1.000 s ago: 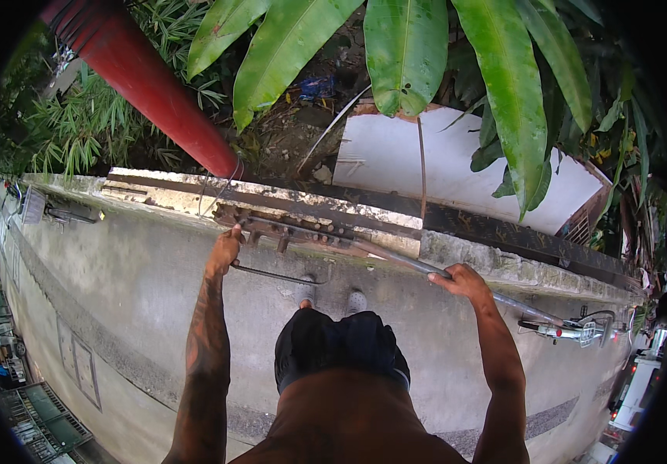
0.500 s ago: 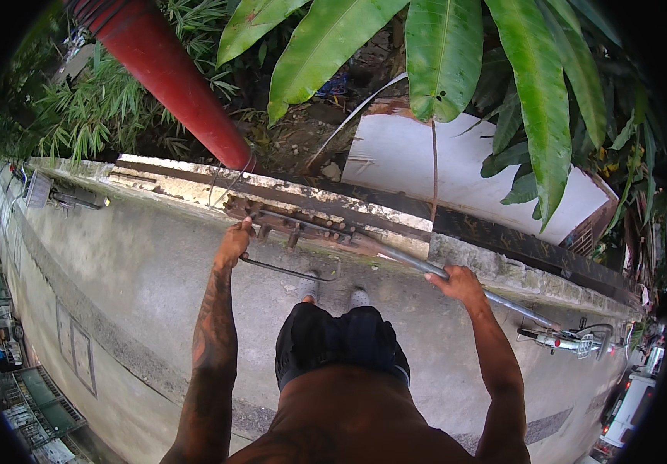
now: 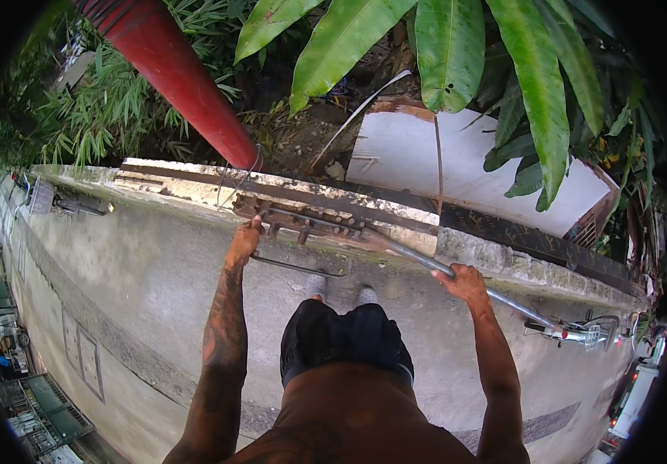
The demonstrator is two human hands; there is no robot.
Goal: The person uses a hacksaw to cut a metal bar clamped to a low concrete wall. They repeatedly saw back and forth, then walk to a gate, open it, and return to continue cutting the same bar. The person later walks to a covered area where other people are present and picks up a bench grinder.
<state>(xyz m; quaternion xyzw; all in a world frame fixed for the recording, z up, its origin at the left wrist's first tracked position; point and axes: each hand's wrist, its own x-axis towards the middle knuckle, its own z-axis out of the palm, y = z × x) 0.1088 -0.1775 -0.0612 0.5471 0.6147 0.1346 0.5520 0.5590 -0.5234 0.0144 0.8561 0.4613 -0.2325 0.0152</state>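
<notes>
Left hand (image 3: 244, 241) closed on the near end of a rusty bracket (image 3: 302, 222) bolted along the top of a concrete wall (image 3: 155, 286); right hand (image 3: 465, 282) wrapped tight round a grey pipe (image 3: 457, 277) that runs from the bracket down to the right, along the wall's edge; both grips full fists, nothing loose in either palm. Against the earlier views, hands sit on the same bracket and pipe, so no regrip; the whole scene has slid lower and the leaves loom larger, which reads as the head tipping or rising a little while the hold stays put; I judge the person is bearing on bracket and pipe, working the pipe as a lever or bracing against it, little visible shift in the pipe itself. A thin bent rod (image 3: 299, 267) lies on the wall face just below the left hand; feet in pale shoes (image 3: 341, 292) show below, between the arms. Red post (image 3: 175, 77) slants up from behind the wall, thin wire at its foot. Behind the wall: a white board (image 3: 457, 174) with rusty brown trim, tilted, no marks readable; big green leaves (image 3: 442, 46) hang over it. Far left on the wall top, a small grey box-like fitting (image 3: 43, 197); no labels or signs I can make out. A bicycle (image 3: 581, 332) at lower right.
</notes>
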